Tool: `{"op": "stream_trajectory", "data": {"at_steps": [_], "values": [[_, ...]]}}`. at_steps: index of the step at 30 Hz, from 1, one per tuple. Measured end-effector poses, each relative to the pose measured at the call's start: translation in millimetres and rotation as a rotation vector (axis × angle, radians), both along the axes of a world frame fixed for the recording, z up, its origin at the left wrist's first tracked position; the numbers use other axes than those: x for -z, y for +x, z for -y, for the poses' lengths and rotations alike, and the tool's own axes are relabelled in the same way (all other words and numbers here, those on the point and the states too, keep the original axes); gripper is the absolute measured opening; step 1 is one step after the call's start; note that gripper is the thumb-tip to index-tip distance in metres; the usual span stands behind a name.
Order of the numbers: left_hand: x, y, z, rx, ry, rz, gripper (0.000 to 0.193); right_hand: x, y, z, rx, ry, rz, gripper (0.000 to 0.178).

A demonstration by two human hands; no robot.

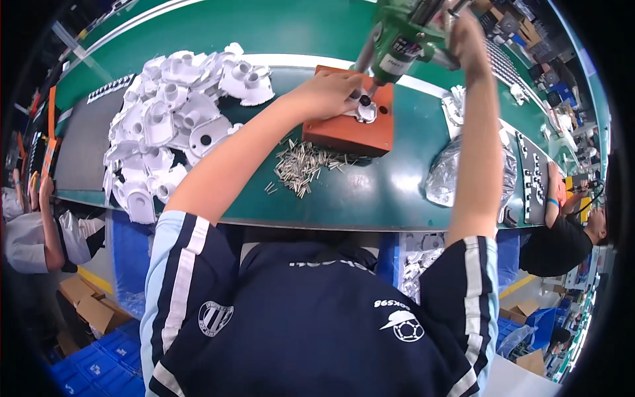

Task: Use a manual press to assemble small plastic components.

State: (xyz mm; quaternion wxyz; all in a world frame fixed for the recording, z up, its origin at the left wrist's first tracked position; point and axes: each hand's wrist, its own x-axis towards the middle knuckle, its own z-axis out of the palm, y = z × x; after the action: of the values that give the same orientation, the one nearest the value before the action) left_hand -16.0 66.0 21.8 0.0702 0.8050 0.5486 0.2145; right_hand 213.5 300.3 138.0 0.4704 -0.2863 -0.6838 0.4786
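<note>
My left hand (pixel 331 94) is closed at the fingertips on a small white plastic part (pixel 366 114), which sits on top of an orange block (pixel 350 135). A black round piece (pixel 364 100) shows on that part, directly below the spindle of a green bench press (pixel 400 49). Raised at the upper right, my right hand (pixel 467 41) is wrapped round the press lever (pixel 454 9); it is slightly blurred. Against the block's near left side lies a loose heap of small metal pins (pixel 304 165).
A large pile of white plastic housings (pixel 165 112) covers the left of the green bench (pixel 251 205). To the right lie a clear plastic bag (pixel 442 173) and a tray of black-and-white parts (pixel 532 175). Other people sit at both sides. Blue crates (pixel 99 364) stand low on the left.
</note>
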Motion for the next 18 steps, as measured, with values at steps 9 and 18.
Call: {"op": "stream_trajectory", "data": {"at_steps": [9,18], "values": [[-50.1,-20.2,23.7,-0.177,-0.105,-0.016,0.042,121.9,65.4,217.8,0.285,0.055,-0.055,0.017],[-48.0,-77.8,-26.4,-0.689,0.043,-0.159,0.056,184.5,99.9,290.0,0.377,-0.03,0.31,0.009]]}}
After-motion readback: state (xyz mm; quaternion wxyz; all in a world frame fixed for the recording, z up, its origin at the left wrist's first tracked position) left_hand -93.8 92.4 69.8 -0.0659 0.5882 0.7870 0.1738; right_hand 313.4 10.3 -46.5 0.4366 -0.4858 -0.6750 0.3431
